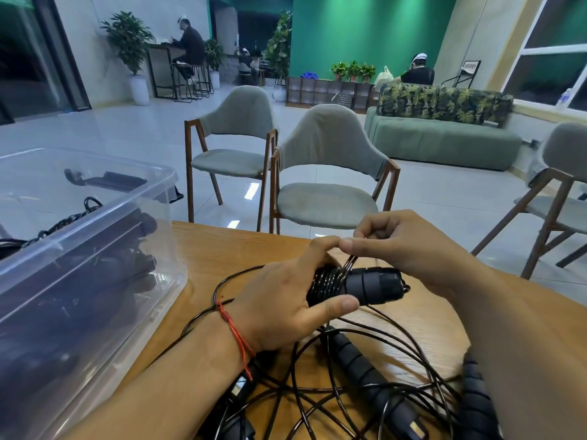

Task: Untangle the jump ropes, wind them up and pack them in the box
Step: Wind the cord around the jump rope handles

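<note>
My left hand [286,296] grips a pair of black ribbed jump rope handles [368,285] held level above the wooden table [222,249]. Thin black cord [327,281] is wound in several turns round their left part. My right hand [403,246] pinches a strand of that cord just above the handles. A tangle of loose black cord [317,385] lies on the table below my hands, with another black handle [365,369] in it and one more handle [476,395] under my right forearm. The clear plastic box [95,236] stands at the left and holds dark wound ropes.
Two grey chairs with wooden legs [324,185] stand just beyond the table's far edge, a third chair [559,192] at the right. A green sofa [444,141] and seated people are far back in the room. The box takes up the table's left side.
</note>
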Available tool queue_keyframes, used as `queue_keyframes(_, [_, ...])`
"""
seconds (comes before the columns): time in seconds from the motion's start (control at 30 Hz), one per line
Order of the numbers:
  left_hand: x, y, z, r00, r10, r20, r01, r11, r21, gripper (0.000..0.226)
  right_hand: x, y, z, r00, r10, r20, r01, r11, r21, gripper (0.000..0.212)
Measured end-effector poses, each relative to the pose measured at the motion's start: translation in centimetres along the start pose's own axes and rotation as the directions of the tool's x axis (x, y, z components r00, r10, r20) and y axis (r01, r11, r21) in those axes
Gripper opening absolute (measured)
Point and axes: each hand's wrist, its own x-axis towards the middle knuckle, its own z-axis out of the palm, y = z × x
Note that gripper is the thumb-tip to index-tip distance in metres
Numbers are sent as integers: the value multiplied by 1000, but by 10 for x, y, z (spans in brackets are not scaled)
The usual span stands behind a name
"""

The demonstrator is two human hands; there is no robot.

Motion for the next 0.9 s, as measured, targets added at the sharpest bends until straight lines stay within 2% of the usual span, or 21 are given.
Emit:
queue_keyframes(0.23, [-1,-1,-1,995,91,-44,-95,989,-109,72,5,14,0,981,112,159,-137,979,151,40])
queue_keyframes(0.37, [-2,-2,0,990,118,-73,-129,977,-170,69,7,23,4,955,159,251,-218,948,231,33])
queue_keyframes(0.63, [-4,-1,-2,975,209,-71,-215,973,-88,57,12,37,17,940,214,264,-277,933,231,66])
queue_keyframes(0.7, [-3,-2,-1,967,242,-77,-249,963,-101,47,13,38,17,938,214,274,-281,930,237,50])
queue_keyframes(0.77, [-2,-4,2,973,213,-91,-226,960,-164,40,11,40,18,948,196,252,-257,937,236,32])
queue_keyframes(0.8, [-2,-5,4,981,165,-106,-185,958,-220,38,10,42,21,965,170,199,-213,953,215,15])
queue_keyframes(0.83, [-1,-5,5,987,91,-131,-125,949,-289,36,10,45,25,981,151,126,-174,965,197,8])
queue_keyframes(0.87, [-1,-5,6,987,1,-162,-62,928,-369,34,11,47,29,987,153,47,-158,974,162,19])
queue_keyframes(0.9, [0,-5,7,977,-85,-197,-12,896,-444,34,12,47,32,988,156,5,-155,978,139,16])
